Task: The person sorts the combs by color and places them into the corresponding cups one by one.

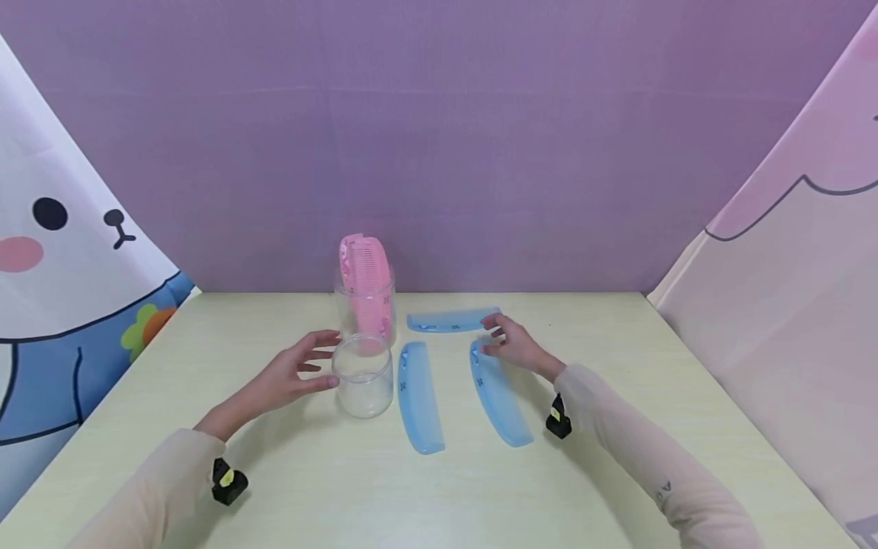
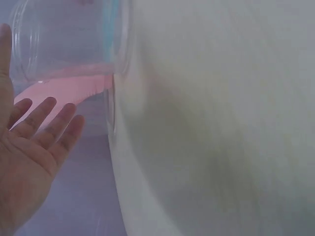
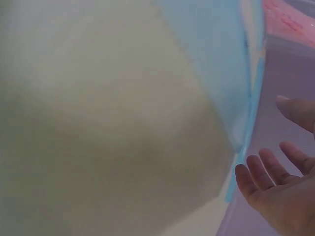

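Observation:
My left hand [image 1: 291, 372] is spread at the left side of a clear empty jar [image 1: 365, 389]. Its thumb is by the jar wall; whether it touches I cannot tell. Behind that jar stands a second clear jar [image 1: 343, 313] with pink combs [image 1: 370, 267] upright in it. Above the table, my right hand [image 1: 514, 347] hovers with loosely bent fingers over the top end of the right blue comb [image 1: 504, 400]; nothing shows in its grasp in the right wrist view. Another blue comb [image 1: 420, 400] lies beside the front jar, and a third blue comb [image 1: 449, 320] lies crosswise behind.
The pale wooden table [image 1: 302, 488] ends at a purple backdrop [image 1: 480, 152]. Cloth with a cartoon animal [image 1: 68, 290] hangs on the left, and pink-and-white cloth [image 1: 789, 290] hangs on the right. Black wrist cameras [image 1: 229, 482] sit on both wrists.

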A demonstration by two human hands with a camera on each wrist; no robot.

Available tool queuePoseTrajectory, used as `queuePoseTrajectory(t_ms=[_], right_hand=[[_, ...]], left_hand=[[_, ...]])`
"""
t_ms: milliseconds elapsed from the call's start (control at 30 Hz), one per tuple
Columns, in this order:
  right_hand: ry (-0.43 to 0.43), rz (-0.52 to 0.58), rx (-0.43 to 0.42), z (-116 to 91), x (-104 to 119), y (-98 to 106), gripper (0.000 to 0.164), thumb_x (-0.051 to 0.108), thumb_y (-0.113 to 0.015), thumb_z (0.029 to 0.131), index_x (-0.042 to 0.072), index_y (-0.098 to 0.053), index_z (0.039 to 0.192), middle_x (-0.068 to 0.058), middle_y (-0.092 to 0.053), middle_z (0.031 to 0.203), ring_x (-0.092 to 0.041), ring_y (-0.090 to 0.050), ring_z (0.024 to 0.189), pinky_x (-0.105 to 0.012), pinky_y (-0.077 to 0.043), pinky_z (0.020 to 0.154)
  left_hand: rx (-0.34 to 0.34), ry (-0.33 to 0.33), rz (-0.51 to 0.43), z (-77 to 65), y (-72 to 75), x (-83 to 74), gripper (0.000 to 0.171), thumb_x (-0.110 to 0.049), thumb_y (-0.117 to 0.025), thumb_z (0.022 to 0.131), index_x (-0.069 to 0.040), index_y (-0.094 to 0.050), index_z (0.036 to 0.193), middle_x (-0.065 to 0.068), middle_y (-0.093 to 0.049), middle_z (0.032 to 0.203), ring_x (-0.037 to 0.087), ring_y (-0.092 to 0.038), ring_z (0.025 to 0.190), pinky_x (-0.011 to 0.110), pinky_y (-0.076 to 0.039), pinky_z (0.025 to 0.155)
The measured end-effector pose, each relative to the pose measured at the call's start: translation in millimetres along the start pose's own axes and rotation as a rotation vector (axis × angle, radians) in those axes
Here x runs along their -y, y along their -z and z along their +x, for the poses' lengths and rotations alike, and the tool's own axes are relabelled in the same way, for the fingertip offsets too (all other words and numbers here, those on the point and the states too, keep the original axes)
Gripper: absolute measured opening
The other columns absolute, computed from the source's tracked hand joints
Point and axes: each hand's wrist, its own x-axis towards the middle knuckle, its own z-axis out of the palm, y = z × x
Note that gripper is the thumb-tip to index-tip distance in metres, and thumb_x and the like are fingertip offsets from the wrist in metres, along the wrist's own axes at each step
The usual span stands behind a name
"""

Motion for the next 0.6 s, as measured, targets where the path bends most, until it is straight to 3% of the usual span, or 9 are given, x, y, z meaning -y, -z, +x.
queuePoseTrajectory(t_ms=[333,600], right_hand=[[-0.090,-0.108,0.025,-5.3,-8.2,-8.1,0.055,0.012,-0.069,0.080,0.000,-0.044,0.128,-0.019,-0.050,0.127,-0.034,-0.049,0.115,-0.046,-0.045,0.096],[-0.076,-0.150,0.031,-9.3,-5.9,-7.9,0.061,0.017,-0.074,0.076,-0.002,-0.045,0.127,-0.020,-0.051,0.123,-0.035,-0.049,0.113,-0.047,-0.046,0.093]], left_hand=[[0.034,0.046,-0.015,-2.2,-9.8,1.1,0.081,-0.024,-0.076,0.074,-0.003,-0.029,0.137,0.023,-0.041,0.136,0.041,-0.051,0.114,0.053,-0.048,0.089],[0.035,0.062,0.008,-1.8,-16.6,2.0,0.082,-0.028,-0.077,0.072,-0.005,-0.031,0.137,0.021,-0.042,0.136,0.041,-0.051,0.114,0.047,-0.051,0.088]])
